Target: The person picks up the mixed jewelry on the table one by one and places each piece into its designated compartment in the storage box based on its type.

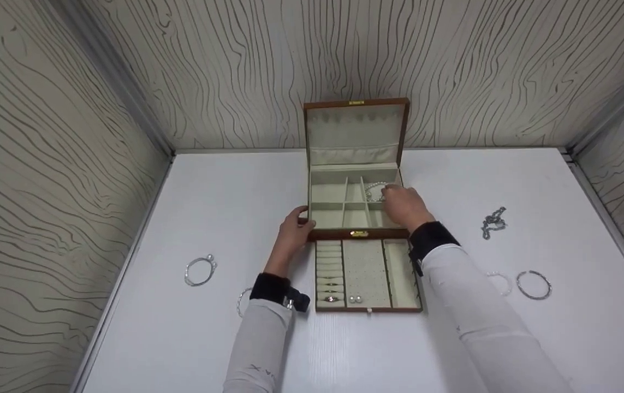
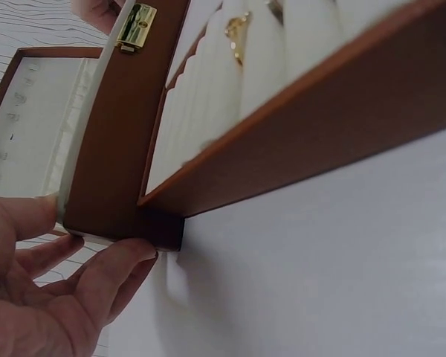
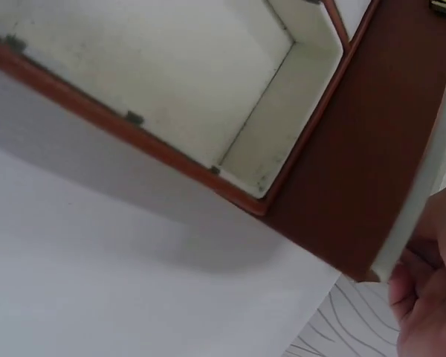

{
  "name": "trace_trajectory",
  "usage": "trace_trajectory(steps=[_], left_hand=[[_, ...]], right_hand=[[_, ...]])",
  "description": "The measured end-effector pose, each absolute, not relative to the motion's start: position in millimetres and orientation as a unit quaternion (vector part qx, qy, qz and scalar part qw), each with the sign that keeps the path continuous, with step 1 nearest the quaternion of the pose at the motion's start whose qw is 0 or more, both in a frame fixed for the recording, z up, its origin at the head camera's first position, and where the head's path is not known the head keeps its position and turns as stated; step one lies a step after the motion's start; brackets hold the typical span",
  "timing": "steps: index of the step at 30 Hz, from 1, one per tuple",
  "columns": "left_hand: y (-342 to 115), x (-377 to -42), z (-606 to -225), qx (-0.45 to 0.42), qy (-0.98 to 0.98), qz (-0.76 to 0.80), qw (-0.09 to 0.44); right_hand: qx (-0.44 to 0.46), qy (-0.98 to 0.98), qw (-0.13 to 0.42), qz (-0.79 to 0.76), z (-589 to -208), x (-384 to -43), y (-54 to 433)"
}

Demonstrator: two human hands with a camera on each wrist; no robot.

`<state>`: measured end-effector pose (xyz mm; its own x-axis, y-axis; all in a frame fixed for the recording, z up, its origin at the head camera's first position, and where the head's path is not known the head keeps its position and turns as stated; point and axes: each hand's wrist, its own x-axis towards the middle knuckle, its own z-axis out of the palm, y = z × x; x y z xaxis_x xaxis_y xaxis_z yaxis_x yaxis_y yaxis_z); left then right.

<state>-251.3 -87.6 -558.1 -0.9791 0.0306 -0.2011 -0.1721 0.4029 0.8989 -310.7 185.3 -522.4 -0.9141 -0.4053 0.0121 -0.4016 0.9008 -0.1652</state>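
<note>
A brown jewelry box stands with its lid raised and its drawer pulled out at the front. My left hand grips the box's front left corner, thumb at the top edge and fingers along the side in the left wrist view. My right hand reaches over the right side, its curled fingers pinching a pale beaded bracelet in the back right compartment. In the right wrist view my right hand shows beyond the box edge; its fingertips' contact with the bracelet is hidden there.
Rings and two pearl earrings sit in the drawer. A bracelet with pearls lies left on the white table. To the right are a dark chain, a silver bangle and a pale bracelet partly behind my sleeve.
</note>
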Motion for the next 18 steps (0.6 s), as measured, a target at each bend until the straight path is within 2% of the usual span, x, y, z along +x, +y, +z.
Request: trace_trajectory(steps=[6,18], left_hand=[[-89.0,-251.1,-557.3,-0.038,0.833,0.543,0.095],[-89.1,-252.1,-558.7,-0.037,0.830,0.549,0.093]], right_hand=[[-0.214,0.974,0.063,-0.031,-521.5,-307.6,179.5],[-0.194,0.970,0.084,-0.116,-521.0,-305.4,184.2]])
